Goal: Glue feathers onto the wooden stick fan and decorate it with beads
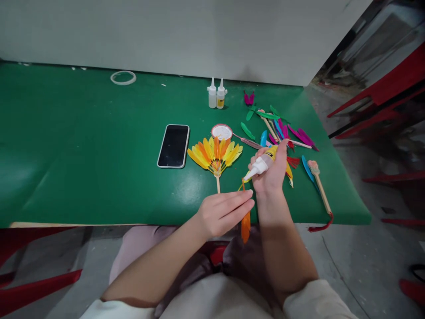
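My left hand (221,212) pinches an orange feather (245,228), whose broad end hangs down past the table's front edge. In my right hand (272,175) is a glue bottle (265,160) with a yellow label, tilted so that its white nozzle meets or nearly meets the feather's quill tip. To the left lies a fan of yellow and orange feathers (215,153) on a wooden stick, its lower end partly hidden by my left hand. A yellow feather (246,177) shows in part behind the nozzle.
A phone (173,146) lies left of the fan. Two more small bottles (217,95) stand near the wall. Beyond the fan is a round white disc (222,131). Loose coloured feathers (282,126) and sticks cover the right side, with a tasselled stick (320,186) near the edge. A tape ring (123,78) lies far left.
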The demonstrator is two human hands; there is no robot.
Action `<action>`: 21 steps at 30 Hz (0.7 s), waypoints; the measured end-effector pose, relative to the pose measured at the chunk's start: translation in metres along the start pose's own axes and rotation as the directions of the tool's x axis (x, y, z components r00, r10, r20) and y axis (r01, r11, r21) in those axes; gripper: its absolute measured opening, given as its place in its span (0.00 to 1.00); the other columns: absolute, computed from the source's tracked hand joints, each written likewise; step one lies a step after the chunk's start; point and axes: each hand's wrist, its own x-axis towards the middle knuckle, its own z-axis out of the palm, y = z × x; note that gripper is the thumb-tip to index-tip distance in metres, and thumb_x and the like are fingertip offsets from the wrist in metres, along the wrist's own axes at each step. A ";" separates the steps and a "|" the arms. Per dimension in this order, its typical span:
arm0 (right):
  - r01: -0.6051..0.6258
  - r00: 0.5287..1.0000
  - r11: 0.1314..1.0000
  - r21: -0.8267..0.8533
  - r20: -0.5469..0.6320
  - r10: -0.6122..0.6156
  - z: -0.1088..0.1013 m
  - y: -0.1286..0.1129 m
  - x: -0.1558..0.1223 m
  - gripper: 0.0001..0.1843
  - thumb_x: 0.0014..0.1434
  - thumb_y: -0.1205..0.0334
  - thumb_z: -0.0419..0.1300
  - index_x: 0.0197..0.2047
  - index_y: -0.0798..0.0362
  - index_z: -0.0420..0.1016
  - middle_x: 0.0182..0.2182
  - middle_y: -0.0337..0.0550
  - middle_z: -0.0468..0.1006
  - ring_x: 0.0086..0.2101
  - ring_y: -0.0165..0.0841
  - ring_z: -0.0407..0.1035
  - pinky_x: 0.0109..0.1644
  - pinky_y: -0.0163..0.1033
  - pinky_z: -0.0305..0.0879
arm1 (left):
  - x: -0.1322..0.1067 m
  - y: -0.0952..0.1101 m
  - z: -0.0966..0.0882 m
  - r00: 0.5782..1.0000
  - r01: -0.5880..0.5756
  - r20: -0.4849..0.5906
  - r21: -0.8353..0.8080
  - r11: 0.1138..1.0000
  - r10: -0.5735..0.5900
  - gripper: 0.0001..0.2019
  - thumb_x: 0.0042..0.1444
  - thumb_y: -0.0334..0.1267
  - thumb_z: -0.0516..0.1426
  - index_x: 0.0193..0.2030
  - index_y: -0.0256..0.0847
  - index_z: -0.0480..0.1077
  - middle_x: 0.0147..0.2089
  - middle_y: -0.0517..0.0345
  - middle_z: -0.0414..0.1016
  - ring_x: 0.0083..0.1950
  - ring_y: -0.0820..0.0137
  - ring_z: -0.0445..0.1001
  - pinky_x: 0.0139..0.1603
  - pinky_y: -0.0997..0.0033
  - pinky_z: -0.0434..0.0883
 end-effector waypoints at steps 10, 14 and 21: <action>0.393 0.914 0.896 -0.207 -0.022 -0.406 -0.006 -0.001 -0.006 0.29 0.55 0.37 0.46 0.17 0.51 0.64 0.14 0.34 0.60 0.17 0.26 0.56 0.20 0.36 0.49 | -0.004 0.000 0.004 1.000 0.030 -0.003 -0.028 0.999 -0.030 0.10 0.55 0.26 0.55 0.44 0.30 0.71 0.45 0.46 0.76 0.52 0.70 0.72 0.52 0.71 0.72; 0.584 0.802 0.735 -0.344 0.105 -0.588 -0.010 -0.005 -0.013 0.30 0.56 0.37 0.43 0.17 0.50 0.66 0.16 0.37 0.63 0.18 0.28 0.57 0.22 0.38 0.49 | -0.004 -0.001 0.005 1.000 0.027 -0.011 -0.042 0.999 -0.028 0.10 0.54 0.25 0.56 0.43 0.29 0.71 0.45 0.45 0.77 0.51 0.69 0.73 0.51 0.71 0.72; 0.695 0.714 0.642 -0.322 0.203 -0.670 -0.007 -0.013 -0.021 0.25 0.55 0.41 0.50 0.19 0.52 0.68 0.16 0.36 0.64 0.18 0.26 0.56 0.21 0.37 0.46 | -0.004 -0.001 0.006 1.000 -0.004 -0.001 -0.038 0.999 0.004 0.10 0.54 0.26 0.56 0.43 0.30 0.71 0.45 0.46 0.77 0.50 0.69 0.73 0.51 0.71 0.73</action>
